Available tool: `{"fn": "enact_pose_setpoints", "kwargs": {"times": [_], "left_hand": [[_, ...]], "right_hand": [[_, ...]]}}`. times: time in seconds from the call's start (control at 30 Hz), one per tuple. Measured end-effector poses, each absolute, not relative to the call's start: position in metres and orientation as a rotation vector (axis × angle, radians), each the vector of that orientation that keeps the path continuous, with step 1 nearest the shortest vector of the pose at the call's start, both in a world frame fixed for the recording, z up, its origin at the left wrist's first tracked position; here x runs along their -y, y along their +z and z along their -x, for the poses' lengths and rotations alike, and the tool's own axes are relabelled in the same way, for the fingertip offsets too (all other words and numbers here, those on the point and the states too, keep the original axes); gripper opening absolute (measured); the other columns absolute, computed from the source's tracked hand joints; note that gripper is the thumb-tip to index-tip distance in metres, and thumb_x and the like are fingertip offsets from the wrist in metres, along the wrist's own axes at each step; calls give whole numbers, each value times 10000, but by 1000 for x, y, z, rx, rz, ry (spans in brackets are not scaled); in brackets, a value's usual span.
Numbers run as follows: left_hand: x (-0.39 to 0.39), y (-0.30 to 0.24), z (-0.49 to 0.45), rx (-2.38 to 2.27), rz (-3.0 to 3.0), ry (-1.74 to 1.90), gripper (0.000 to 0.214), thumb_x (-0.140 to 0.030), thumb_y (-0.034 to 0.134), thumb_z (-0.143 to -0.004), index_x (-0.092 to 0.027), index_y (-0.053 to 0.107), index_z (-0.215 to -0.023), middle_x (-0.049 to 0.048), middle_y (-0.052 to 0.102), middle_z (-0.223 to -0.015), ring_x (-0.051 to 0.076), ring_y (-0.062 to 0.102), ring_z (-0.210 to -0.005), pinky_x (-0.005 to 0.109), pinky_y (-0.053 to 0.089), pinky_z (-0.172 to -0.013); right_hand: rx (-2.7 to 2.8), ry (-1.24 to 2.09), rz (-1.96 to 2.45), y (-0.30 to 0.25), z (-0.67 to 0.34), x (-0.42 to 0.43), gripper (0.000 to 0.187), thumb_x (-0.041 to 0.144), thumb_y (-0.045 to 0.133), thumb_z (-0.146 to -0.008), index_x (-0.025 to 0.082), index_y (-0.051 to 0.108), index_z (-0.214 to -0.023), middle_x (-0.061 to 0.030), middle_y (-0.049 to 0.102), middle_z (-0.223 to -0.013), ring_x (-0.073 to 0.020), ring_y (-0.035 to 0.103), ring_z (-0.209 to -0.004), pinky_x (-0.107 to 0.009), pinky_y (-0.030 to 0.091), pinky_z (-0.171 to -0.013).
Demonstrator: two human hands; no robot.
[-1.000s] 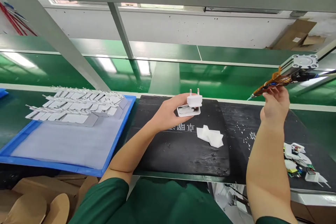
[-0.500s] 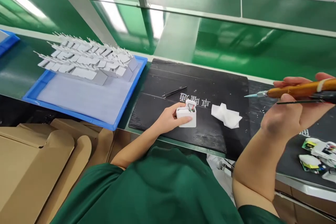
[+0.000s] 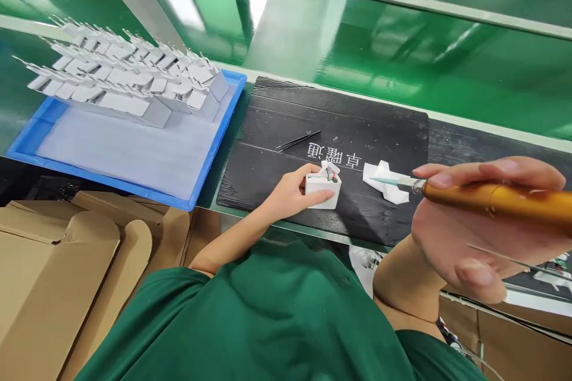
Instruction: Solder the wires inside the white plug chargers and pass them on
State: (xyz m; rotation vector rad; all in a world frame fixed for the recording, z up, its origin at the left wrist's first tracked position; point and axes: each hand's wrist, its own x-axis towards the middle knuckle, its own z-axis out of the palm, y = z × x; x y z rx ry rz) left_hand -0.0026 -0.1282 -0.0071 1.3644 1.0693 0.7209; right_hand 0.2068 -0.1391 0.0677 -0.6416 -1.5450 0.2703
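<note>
My left hand (image 3: 290, 193) grips a white plug housing (image 3: 322, 189) that rests on the black mat (image 3: 277, 178); the housing is open on top with red and dark wires showing. My right hand (image 3: 465, 238) is raised close to the camera, closed round an orange-handled soldering iron (image 3: 491, 199). Its thin tip points left, over a folded white cloth (image 3: 386, 181) on the mat. A thin wire crosses below the right palm.
A blue tray (image 3: 201, 175) at left holds rows of several white plug housings (image 3: 120, 80). Black tweezers (image 3: 297, 140) lie on the mat. Cardboard boxes (image 3: 58, 274) stand below the bench. A green conveyor belt (image 3: 402, 65) runs behind the mat.
The left hand has come down from mid-air and set the housing on the mat. The right hand with the iron has moved nearer the camera, tip swinging left. The view has tilted downward.
</note>
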Motion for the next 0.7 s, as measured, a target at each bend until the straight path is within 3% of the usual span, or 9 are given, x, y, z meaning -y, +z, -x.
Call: {"fn": "enact_pose_setpoints", "kwargs": {"times": [0.2,0.3,0.5,0.63,0.7], "left_hand": [[126,-12,-11,-1032,-1495,851,433,-342,771,-765,-193,654,-1154,70,704,-1155,211,671,-1018,268,550,-794],[123,-11,-16,-1022,-1581,926,442,-333,778,-775,-206,649,-1178,66,693,-1146,210,665,-1032,276,551,-814],[121,-3,-20,-989,-1703,1001,422,-343,777,-800,-221,649,-1183,55,678,-1114,192,655,-991,272,545,-824],[121,-1,-19,-944,-1762,1058,412,-351,767,-815,-212,645,-1183,61,680,-1102,191,650,-981,268,541,-820],[121,-1,-19,-933,-1779,1075,410,-361,762,-822,-207,644,-1183,62,682,-1089,189,648,-973,267,539,-812]], "right_hand": [[1531,66,651,65,-190,132,337,575,485,-931,479,593,-1235,19,505,-868,-83,421,-511,-258,519,-448],[1580,95,692,69,-185,137,381,609,468,-905,472,576,-1243,15,462,-821,-95,354,-485,-272,484,-426],[1553,299,792,81,-181,151,326,498,500,-890,451,583,-1201,9,432,-763,-133,363,-500,-339,550,-530],[1544,286,773,75,-186,146,416,533,526,-886,470,524,-1297,28,413,-726,-119,317,-469,-311,526,-495],[1522,256,755,70,-189,142,372,535,518,-896,481,561,-1262,30,421,-720,-110,311,-465,-290,503,-475]]}}
